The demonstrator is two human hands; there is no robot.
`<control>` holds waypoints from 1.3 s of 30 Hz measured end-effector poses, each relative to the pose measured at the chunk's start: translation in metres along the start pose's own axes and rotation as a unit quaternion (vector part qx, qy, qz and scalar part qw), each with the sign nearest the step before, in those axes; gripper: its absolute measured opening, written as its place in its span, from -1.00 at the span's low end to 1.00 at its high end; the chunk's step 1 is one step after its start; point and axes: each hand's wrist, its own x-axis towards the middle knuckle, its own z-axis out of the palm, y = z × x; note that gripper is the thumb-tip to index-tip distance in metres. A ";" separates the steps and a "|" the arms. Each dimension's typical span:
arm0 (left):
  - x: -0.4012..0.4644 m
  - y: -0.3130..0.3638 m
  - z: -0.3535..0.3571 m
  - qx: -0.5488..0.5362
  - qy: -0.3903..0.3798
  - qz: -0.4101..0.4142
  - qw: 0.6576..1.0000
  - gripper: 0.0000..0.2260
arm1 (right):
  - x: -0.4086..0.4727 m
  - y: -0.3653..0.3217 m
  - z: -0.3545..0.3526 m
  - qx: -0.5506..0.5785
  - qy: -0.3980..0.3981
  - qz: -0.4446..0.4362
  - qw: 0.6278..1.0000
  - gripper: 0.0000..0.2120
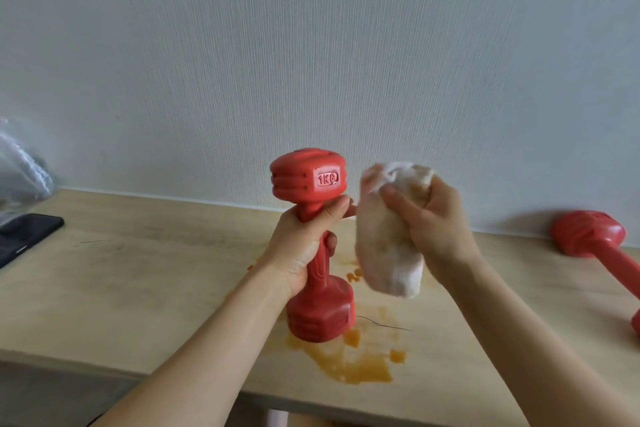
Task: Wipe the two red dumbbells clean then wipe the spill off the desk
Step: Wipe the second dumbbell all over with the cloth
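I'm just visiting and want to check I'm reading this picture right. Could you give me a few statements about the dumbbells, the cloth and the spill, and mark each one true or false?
1. The left hand grips the upright dumbbell by its handle. True.
2. The right hand is empty. False: it holds a crumpled white cloth.
3. An orange spill lies on the desk. True.
4. The second dumbbell stands upright at the left. False: it lies on its side at the right.
5. The held dumbbell is marked 5KG. False: it reads 1KG.
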 end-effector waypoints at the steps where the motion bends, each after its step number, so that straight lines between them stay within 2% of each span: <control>1: 0.001 0.001 -0.001 0.005 0.012 0.000 1.000 -0.86 | 0.001 -0.003 -0.002 -0.008 0.046 -0.026 0.999 -0.90; 4: 0.005 0.001 -0.004 0.022 0.046 -0.004 0.999 -0.84 | -0.001 -0.017 0.003 -0.052 0.131 -0.151 0.978 -0.77; 7: 0.006 -0.002 0.002 0.028 0.074 -0.006 0.997 -0.75 | -0.001 -0.012 0.021 -0.117 0.151 -0.251 0.949 -0.79; 10: 0.009 -0.007 0.008 0.040 0.089 -0.002 0.995 -0.75 | -0.007 0.003 0.045 -0.174 0.133 -0.298 0.929 -0.67; 14: 0.011 -0.007 0.011 0.088 0.105 0.018 0.990 -0.77 | -0.013 0.013 0.053 -0.098 0.045 -0.295 0.949 -0.55; 16: 0.018 -0.009 0.009 0.120 0.120 0.026 0.985 -0.81 | -0.016 0.016 0.048 -0.133 0.023 -0.336 0.932 -0.52; 18: 0.021 -0.011 0.008 0.156 0.102 0.028 0.982 -0.88 | -0.020 0.018 0.046 -0.188 0.025 -0.375 0.908 -0.48; 21: 0.019 -0.012 0.013 0.181 0.110 0.042 0.977 -0.80 | -0.017 0.015 0.042 -0.187 0.074 -0.358 0.912 -0.52; 25: 0.012 -0.010 0.020 0.200 0.115 0.056 0.972 -0.79 | -0.007 0.003 0.035 -0.142 0.110 -0.258 0.949 -0.76; 30: 0.008 -0.010 0.024 0.226 0.090 0.071 0.967 -0.75 | 0.010 0.000 0.022 -0.127 0.121 -0.144 0.974 -0.81; 32: 0.008 -0.011 0.025 0.244 0.084 0.082 0.963 -0.72 | 0.007 0.001 0.017 -0.122 0.135 -0.154 0.971 -0.78; 34: 0.010 -0.010 0.025 0.224 0.099 0.071 0.967 -0.75 | -0.004 -0.001 0.019 -0.128 0.125 -0.201 0.963 -0.74; 37: 0.011 -0.007 0.022 0.198 0.118 0.056 0.971 -0.80 | -0.018 0.000 0.030 -0.187 0.107 -0.298 0.930 -0.60; 39: 0.009 -0.008 0.021 0.208 0.119 0.061 0.969 -0.81 | -0.016 0.001 0.030 -0.196 0.106 -0.311 0.924 -0.62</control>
